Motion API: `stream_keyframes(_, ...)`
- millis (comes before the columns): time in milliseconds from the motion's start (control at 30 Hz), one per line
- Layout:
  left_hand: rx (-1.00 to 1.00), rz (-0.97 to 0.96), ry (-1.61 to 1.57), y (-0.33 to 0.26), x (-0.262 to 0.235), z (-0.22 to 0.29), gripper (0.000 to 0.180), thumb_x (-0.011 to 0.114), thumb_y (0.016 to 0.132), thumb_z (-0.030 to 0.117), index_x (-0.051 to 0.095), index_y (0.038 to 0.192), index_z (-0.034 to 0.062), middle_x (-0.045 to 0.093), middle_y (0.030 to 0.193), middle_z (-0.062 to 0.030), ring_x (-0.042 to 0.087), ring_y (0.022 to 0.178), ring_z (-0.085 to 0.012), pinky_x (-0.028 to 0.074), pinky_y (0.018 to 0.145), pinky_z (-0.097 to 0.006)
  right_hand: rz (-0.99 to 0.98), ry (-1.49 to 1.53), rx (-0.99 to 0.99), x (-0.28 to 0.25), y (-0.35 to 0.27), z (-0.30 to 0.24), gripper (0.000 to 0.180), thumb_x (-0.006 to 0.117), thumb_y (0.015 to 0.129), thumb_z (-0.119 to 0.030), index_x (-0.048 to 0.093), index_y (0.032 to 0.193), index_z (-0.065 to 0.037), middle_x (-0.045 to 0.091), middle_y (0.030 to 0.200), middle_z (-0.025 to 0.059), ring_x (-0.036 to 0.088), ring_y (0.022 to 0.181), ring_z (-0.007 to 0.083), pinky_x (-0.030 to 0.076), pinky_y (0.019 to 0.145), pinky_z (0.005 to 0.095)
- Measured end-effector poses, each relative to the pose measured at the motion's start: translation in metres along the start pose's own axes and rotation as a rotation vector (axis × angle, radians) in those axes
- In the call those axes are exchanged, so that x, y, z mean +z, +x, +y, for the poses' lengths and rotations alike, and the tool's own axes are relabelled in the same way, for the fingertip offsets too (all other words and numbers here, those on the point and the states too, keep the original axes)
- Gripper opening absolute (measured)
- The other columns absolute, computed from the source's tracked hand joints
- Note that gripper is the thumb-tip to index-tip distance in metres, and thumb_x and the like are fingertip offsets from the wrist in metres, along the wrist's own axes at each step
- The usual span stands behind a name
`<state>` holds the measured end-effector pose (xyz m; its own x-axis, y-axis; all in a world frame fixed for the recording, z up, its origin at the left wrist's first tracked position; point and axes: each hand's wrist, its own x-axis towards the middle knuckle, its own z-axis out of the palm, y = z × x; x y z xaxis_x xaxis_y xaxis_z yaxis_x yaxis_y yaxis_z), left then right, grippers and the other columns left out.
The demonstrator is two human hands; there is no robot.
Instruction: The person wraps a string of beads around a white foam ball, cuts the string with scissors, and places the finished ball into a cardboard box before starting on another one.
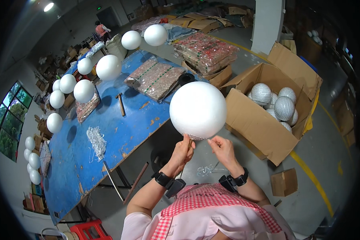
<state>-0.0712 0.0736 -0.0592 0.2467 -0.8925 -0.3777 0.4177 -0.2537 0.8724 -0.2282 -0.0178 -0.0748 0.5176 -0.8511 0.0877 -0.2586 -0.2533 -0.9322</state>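
A large white foam ball is right in front of me, with a short band of silvery beaded trim along its underside. Just below it, my left hand is closed around what looks like a thin stick, its fingertips near the trim. To the right, my right hand pinches close to the ball's lower edge. A thin strand appears to hang from its fingers toward loose silvery loops lower down. Exactly what the right fingertips grip is too small to make out clearly.
A blue table on the left bears a hammer, a silvery strand bundle and plastic-wrapped packs. Several white balls stand around it. An open carton of silvery balls is at right; a red stool is lower left.
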Motion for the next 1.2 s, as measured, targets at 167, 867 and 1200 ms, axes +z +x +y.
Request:
stream_keyframes(167, 0.035, 0.095, 0.064, -0.002, -0.002, 0.002, 0.054, 0.031, 0.096, 0.054, 0.049, 0.073, 0.0086, 0.028, 0.045, 0.0072, 0.02, 0.036, -0.0046, 0.014, 0.036, -0.023, 0.003, -0.021, -0.08, -0.005, -0.009, -0.015, 0.022, 0.062, 0.086, -0.023, 0.062, 0.08, -0.002, 0.055, 0.054, 0.0093, 0.052, 0.046, 0.0148, 0.038, 0.046, 0.0301)
stream_keyframes(867, -0.031, -0.045, -0.048, -0.003, -0.004, 0.005, 0.059, 0.025, 0.094, 0.06, 0.049, 0.076, 0.0086, 0.026, 0.046, 0.0066, 0.019, 0.038, -0.0055, 0.015, 0.037, -0.022, 0.041, 0.063, -0.039, 0.015, 0.003, -0.001, 0.023, 0.062, 0.087, -0.017, 0.061, 0.075, 0.002, 0.052, 0.052, 0.0008, 0.049, 0.048, 0.005, 0.038, 0.045, 0.0226)
stream_keyframes(1200, 0.196, 0.087, 0.295, 0.015, -0.009, -0.01, 0.045, 0.044, 0.096, 0.039, 0.058, 0.073, 0.0021, 0.036, 0.047, 0.0064, 0.028, 0.04, -0.0035, 0.02, 0.038, -0.022, 0.107, 0.073, -0.071, 0.026, 0.003, -0.003, 0.025, 0.061, 0.087, -0.021, 0.063, 0.074, 0.0, 0.055, 0.051, 0.0057, 0.051, 0.045, 0.0105, 0.038, 0.043, 0.0265)
